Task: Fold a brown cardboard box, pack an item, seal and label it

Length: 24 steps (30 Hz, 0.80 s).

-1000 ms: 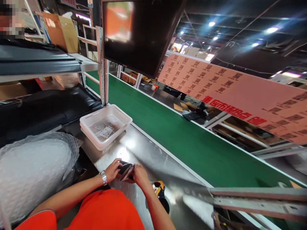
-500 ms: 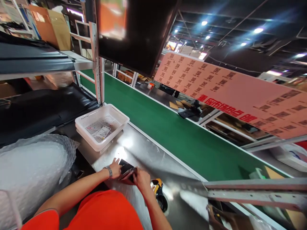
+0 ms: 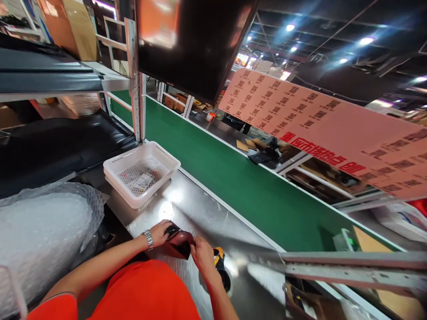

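A dark, glossy, flexible pouch (image 3: 180, 243) is held between my two hands, low over the metal table (image 3: 248, 235). My left hand (image 3: 159, 233), with a metal watch on the wrist, is closed on the pouch's left end. At its right edge, my right hand (image 3: 202, 254) pinches the material with bent fingers. Whether anything is inside the pouch cannot be seen. Right beside my right forearm, and partly hidden by it, lies a yellow-and-black tool (image 3: 219, 255) that looks like a tape dispenser.
A white perforated basket (image 3: 122, 189) with a labelled packet (image 3: 144, 181) inside stands behind my left hand. Bubble wrap (image 3: 43, 222) bulges at the left. Beyond the table runs a green conveyor belt (image 3: 213, 164). A metal beam (image 3: 333, 262) crosses at right; a monitor (image 3: 187, 53) hangs overhead.
The pouch has turned and spread, showing more of its glossy face. My right hand has moved slightly right and down, while the left stays at the pouch's left end.
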Tool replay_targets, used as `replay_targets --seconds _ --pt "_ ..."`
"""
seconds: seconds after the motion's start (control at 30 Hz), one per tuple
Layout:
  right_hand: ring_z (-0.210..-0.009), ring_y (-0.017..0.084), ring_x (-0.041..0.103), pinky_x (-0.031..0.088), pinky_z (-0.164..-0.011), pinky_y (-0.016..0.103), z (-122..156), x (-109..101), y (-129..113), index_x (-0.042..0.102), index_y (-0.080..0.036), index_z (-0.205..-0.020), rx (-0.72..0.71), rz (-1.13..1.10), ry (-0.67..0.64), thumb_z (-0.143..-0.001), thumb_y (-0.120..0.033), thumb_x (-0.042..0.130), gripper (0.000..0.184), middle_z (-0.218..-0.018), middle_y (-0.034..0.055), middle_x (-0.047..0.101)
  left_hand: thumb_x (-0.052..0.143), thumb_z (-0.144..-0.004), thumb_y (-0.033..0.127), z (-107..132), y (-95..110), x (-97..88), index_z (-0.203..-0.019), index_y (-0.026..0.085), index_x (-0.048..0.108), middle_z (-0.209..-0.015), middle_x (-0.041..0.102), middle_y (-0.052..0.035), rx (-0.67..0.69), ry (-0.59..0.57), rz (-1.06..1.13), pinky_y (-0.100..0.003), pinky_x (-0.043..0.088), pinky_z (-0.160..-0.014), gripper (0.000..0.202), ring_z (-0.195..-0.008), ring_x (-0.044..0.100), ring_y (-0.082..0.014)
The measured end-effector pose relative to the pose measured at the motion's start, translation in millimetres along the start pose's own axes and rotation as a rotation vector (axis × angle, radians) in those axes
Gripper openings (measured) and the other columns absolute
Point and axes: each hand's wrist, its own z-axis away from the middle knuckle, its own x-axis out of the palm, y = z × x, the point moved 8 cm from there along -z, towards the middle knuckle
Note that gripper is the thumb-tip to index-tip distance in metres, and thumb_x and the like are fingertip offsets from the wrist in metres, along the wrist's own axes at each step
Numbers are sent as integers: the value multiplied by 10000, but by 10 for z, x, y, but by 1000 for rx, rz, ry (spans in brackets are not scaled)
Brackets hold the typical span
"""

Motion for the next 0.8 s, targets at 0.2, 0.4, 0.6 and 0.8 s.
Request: replay_targets --seconds 0.2,0.4,0.6,0.8 --pt "-1157 370 792 589 -941 427 131 249 -62 876 -172 -1102 -4 -31 -52 -1061 -225 543 340 -1210 236 840 656 -776 168 -31 -68 15 -1366 194 774 -1562 725 -169 -34 35 63 -575 441 -1385 602 -1499 651 -407" --pt "-1328 465 709 562 -1132 559 164 121 -19 813 -164 -1350 -20 -178 63 -949 -386 783 460 -1358 248 803 649 -790 179 -52 -81 13 -1344 228 800 -1505 784 -128 -4 16 72 -546 465 -1363 576 -1462 689 -378" --pt "-1111 340 793 555 -952 394 33 124 -115 767 -199 -1189 5 -256 105 -989 -286 712 225 -1159 137 839 633 -825 178 -129 -154 72 -1344 245 809 -1505 791 -118 -30 -30 44 -531 484 -1346 552 -1460 704 -347" --pt "-1047 301 842 477 -793 333 64 469 -364 780 -197 -1235 -10 -52 -54 -1071 -146 545 292 -1180 120 873 602 -876 198 -93 -173 57 -1391 239 799 -1493 796 -110 -30 -7 62 -545 486 -1345 553 -1448 708 -348"
